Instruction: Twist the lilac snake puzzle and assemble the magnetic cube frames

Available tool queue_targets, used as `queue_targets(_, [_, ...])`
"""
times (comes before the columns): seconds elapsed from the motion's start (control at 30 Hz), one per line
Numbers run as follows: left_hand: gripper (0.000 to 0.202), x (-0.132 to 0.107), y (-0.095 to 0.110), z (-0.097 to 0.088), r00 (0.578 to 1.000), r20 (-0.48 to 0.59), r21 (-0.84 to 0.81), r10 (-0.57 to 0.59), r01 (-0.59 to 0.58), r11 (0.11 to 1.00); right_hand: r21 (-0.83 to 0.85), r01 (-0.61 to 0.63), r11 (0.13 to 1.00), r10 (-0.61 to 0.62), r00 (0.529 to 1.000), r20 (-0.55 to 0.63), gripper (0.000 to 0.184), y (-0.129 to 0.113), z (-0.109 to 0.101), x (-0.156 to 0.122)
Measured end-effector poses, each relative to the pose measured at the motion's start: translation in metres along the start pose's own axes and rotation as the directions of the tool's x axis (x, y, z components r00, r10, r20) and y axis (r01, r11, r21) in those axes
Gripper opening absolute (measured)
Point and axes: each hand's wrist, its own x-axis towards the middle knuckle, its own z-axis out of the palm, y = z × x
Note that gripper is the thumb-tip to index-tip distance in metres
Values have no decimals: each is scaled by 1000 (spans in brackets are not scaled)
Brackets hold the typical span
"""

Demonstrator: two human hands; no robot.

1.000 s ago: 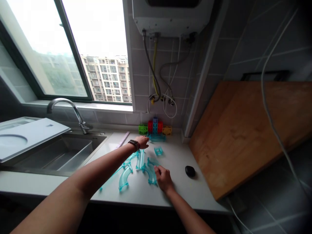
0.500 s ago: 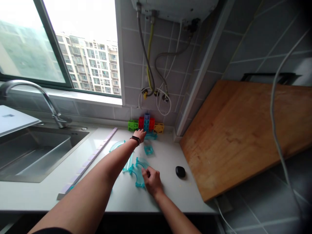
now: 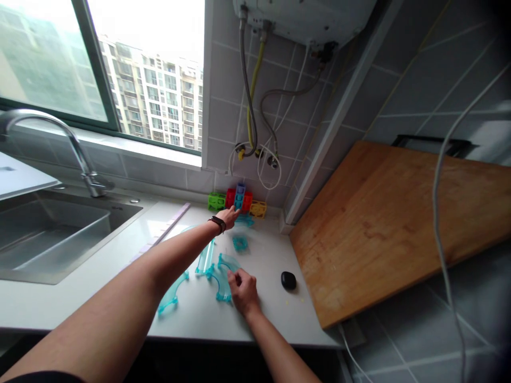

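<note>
My left hand [image 3: 229,217], with a dark band on its wrist, reaches to the back of the counter with its fingers stretched out. Its fingertips are in front of a row of coloured plastic blocks: a green block [image 3: 216,201], a red block [image 3: 247,201], a blue-purple block [image 3: 239,197] and a yellow block [image 3: 258,209]. A clear teal piece [image 3: 245,220] lies beside those fingers; contact cannot be made out. Nearer, my right hand [image 3: 244,291] is closed with fingers curled by a curved teal track piece [image 3: 222,284]. Whatever its fingertips hold is hidden.
A square teal piece [image 3: 240,243], a straight teal piece [image 3: 206,257] and a curved one [image 3: 174,293] lie about. A long pale strip [image 3: 170,223] runs beside the sink [image 3: 120,223]. A black rounded case [image 3: 288,280] sits near the leaning wooden board [image 3: 383,229].
The view has shifted slightly, uncovering the curved teal piece near my left forearm. My left hand's fingers look more stretched out; my right hand stays closed beside the track piece.
</note>
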Motion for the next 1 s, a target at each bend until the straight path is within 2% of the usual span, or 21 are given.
queue_targets(0.13, [35, -20, -1, -15, 999, -32, -114, 4, -8, 993, -15, 0, 1000, 0, 1000, 0, 46, 0, 0, 0])
queue_targets(0.23, [30, -54, 2, -28, 995, -101, -212, -10, -12, 977, -24, 6, 1000, -6, 1000, 8, 48, 1, 1, 0])
queue_targets(0.3, [26, -90, 7, -34, 985, -170, -280, -29, -20, 960, -24, 14, 1000, -14, 1000, 13, 49, 2, 1, 0])
queue_targets(0.4, [24, -161, 20, -35, 962, -262, -366, -77, -25, 930, -9, 20, 1000, -20, 1000, 4, 52, 2, 0, -1])
queue_targets(0.5, [20, -230, 40, -26, 940, -312, -403, -136, -2, 915, 35, 17, 999, -16, 1000, -11, 56, -1, -1, -2])
queue_targets(0.6, [15, -277, 62, -16, 935, -315, -379, -162, 33, 925, 100, 11, 995, -9, 1000, -17, 63, -9, -5, -8])
queue_targets(0.67, [11, -293, 75, -13, 944, -302, -336, -134, 25, 941, 142, 9, 990, -6, 1000, -21, 67, -16, -8, -15])
queue_targets(0.77, [7, -301, 87, -19, 962, -269, -239, -49, -17, 971, 195, 10, 981, -7, 1000, -13, 70, -24, -11, -27])
queue_targets(0.9, [17, -302, 90, -41, 967, -235, -78, 97, -119, 990, 257, 10, 966, -12, 1000, 8, 61, -33, -14, -42])
queue_targets(1.0, [16, -306, 92, -59, 949, -223, 27, 222, -221, 975, 288, 13, 957, -21, 999, 24, 49, -42, -20, -53])
